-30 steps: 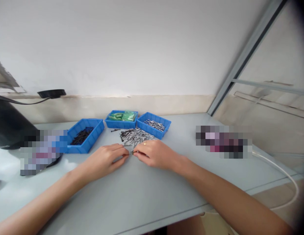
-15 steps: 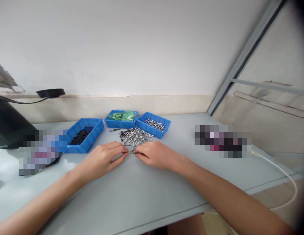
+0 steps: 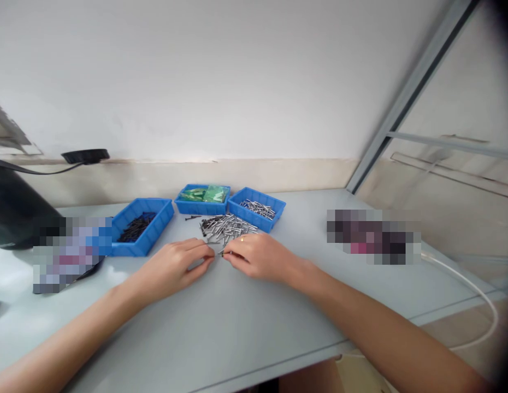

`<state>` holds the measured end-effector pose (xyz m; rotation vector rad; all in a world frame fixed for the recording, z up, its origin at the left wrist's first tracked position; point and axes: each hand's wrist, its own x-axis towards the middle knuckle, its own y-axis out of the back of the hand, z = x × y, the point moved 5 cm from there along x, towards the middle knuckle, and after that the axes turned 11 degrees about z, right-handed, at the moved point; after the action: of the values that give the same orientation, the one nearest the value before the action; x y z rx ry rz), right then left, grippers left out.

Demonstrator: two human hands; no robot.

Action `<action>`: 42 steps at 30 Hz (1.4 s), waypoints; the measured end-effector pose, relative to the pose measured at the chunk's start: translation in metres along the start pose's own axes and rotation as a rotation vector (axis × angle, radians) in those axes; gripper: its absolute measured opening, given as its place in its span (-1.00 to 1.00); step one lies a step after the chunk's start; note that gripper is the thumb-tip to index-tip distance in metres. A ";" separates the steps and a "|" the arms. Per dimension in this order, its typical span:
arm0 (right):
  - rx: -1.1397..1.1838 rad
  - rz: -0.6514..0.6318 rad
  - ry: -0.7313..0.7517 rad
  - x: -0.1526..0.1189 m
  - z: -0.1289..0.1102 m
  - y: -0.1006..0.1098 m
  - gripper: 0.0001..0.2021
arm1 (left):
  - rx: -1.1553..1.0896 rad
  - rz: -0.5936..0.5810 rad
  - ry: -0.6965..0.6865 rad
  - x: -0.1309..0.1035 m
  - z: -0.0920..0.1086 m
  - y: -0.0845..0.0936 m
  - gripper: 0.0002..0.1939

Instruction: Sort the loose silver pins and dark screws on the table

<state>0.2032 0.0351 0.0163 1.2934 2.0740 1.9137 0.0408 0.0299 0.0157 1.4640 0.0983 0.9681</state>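
Note:
My left hand rests near the front of a loose pile, thumb and fingertips closed together; whatever lies between them is too small to make out. Facing it, my right hand pinches a small silver nail-like piece whose tip shows past the fingers. The two hands are a small gap apart. Just beyond them the pile of silver nail-like pieces spreads on the table, with dark screws mixed in at its left side. Part of the pile is hidden by my right hand.
A blue tray of black screws stands left. Behind the pile are a blue tray with green packets and a blue tray of silver pieces. A dark bottle stands far left; blurred items flank both sides.
The silver piece between the hands has shifted slightly toward my right fingertips, and the right hand has moved a little up and left. My left hand has hardly moved.

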 end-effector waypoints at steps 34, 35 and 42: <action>-0.022 -0.029 -0.008 0.000 0.002 -0.002 -0.80 | 0.029 -0.016 -0.009 -0.002 -0.003 -0.003 -0.78; -0.022 -0.038 -0.020 0.000 0.002 -0.002 -0.81 | 0.030 0.005 -0.015 -0.002 -0.003 -0.002 -0.78; 0.013 -0.159 -0.039 -0.001 -0.001 -0.008 -0.82 | -0.041 0.090 -0.143 -0.002 0.008 0.003 -0.85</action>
<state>0.1992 0.0346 0.0094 1.1207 2.1043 1.7983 0.0422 0.0219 0.0188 1.5056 -0.0920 0.9289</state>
